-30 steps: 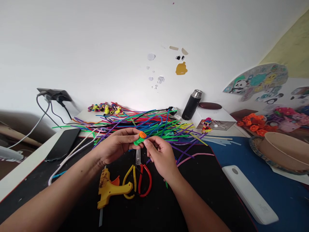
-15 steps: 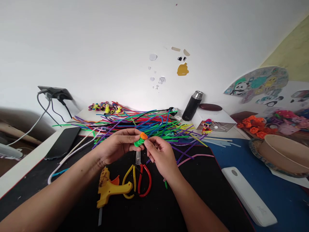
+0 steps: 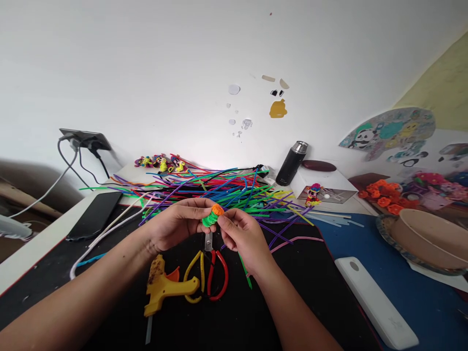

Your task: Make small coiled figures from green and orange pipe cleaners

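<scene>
The thumb and fingers of the left hand [image 3: 181, 222] are clamped on a small fuzzy coil [image 3: 209, 220], green with an orange end, raised above the table's black mat [image 3: 292, 282]. The right hand [image 3: 246, 240] bunches its fingers against the coil's right edge; whether they pinch it, I cannot tell. Below are red-and-yellow-handled scissors [image 3: 218, 278] and a yellow glue gun [image 3: 168, 286]; behind lie many coloured fuzzy stems [image 3: 234, 190], and a black flask [image 3: 290, 165] leans beyond.

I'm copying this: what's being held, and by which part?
The green-orange piece: the left grip holds its green side; the right grip is at its right edge, pinch unclear.
</scene>
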`<action>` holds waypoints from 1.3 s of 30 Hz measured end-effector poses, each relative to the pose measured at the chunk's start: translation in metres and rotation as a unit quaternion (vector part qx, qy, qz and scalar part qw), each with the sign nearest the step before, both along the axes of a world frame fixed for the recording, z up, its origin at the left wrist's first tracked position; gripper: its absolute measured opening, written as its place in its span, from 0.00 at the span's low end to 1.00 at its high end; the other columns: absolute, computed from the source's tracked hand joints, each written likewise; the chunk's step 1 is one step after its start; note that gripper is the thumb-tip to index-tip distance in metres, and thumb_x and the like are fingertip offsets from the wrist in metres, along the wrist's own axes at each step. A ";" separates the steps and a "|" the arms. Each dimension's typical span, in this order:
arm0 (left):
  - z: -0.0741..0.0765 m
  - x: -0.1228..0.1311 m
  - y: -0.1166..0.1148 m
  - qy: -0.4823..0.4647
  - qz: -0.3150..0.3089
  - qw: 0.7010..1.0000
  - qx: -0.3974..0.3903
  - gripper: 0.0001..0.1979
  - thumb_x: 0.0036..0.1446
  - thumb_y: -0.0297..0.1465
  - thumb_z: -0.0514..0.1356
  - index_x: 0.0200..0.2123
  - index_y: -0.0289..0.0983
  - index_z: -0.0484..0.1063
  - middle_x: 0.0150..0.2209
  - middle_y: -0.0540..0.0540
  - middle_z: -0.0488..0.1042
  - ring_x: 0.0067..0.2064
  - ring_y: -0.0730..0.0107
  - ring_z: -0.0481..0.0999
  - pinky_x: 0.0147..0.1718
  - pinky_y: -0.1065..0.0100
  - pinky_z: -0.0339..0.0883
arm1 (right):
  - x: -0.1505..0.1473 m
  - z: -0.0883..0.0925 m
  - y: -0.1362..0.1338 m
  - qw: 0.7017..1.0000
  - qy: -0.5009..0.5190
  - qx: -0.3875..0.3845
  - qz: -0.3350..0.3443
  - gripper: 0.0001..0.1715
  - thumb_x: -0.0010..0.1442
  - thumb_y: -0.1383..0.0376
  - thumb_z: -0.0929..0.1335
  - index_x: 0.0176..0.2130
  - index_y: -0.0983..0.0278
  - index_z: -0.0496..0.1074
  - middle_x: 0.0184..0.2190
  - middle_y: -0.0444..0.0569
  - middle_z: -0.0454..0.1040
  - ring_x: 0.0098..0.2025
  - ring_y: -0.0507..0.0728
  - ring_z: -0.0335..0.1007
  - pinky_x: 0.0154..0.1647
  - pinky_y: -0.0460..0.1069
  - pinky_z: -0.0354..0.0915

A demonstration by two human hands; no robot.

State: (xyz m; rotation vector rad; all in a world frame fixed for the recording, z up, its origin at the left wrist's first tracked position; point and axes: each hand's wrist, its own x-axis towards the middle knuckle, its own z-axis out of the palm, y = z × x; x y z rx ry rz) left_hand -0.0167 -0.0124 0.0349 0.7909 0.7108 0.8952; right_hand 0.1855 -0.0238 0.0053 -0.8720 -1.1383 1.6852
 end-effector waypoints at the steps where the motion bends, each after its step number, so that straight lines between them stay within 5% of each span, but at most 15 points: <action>1: 0.000 0.001 0.000 -0.004 0.000 1.000 0.002 0.08 0.56 0.26 0.77 0.39 0.31 0.87 0.35 0.40 0.86 0.33 0.66 0.86 0.35 0.73 0.80 | 0.000 0.000 0.000 1.000 0.002 0.001 -0.001 0.29 0.54 0.43 0.81 0.35 0.62 0.73 0.21 0.38 0.69 0.18 0.46 0.55 0.18 0.44 0.47; 19: -0.004 0.008 -0.007 -0.101 -0.060 0.993 -0.008 0.10 0.56 0.27 0.78 0.40 0.30 0.87 0.33 0.41 0.86 0.33 0.66 0.87 0.36 0.73 0.81 | 0.001 -0.004 0.001 0.993 0.103 -0.019 0.056 0.31 0.51 0.49 0.86 0.36 0.63 0.70 0.23 0.42 0.78 0.15 0.44 0.57 0.16 0.41 0.44; 28: 0.001 0.023 -0.017 -0.117 -0.011 0.993 0.007 0.12 0.53 0.28 0.80 0.39 0.30 0.87 0.34 0.41 0.87 0.34 0.65 0.88 0.38 0.72 0.81 | 0.005 -0.004 0.002 0.987 0.146 -0.031 0.060 0.29 0.53 0.51 0.86 0.36 0.63 0.72 0.21 0.38 0.72 0.16 0.44 0.56 0.17 0.40 0.45; 39: 0.007 0.033 -0.028 -0.138 -0.020 0.990 0.019 0.11 0.52 0.29 0.81 0.37 0.32 0.86 0.33 0.42 0.87 0.33 0.64 0.88 0.36 0.71 0.80 | 0.015 -0.010 0.005 0.977 0.170 -0.037 0.120 0.30 0.51 0.51 0.87 0.36 0.62 0.72 0.18 0.34 0.65 0.17 0.44 0.51 0.18 0.39 0.48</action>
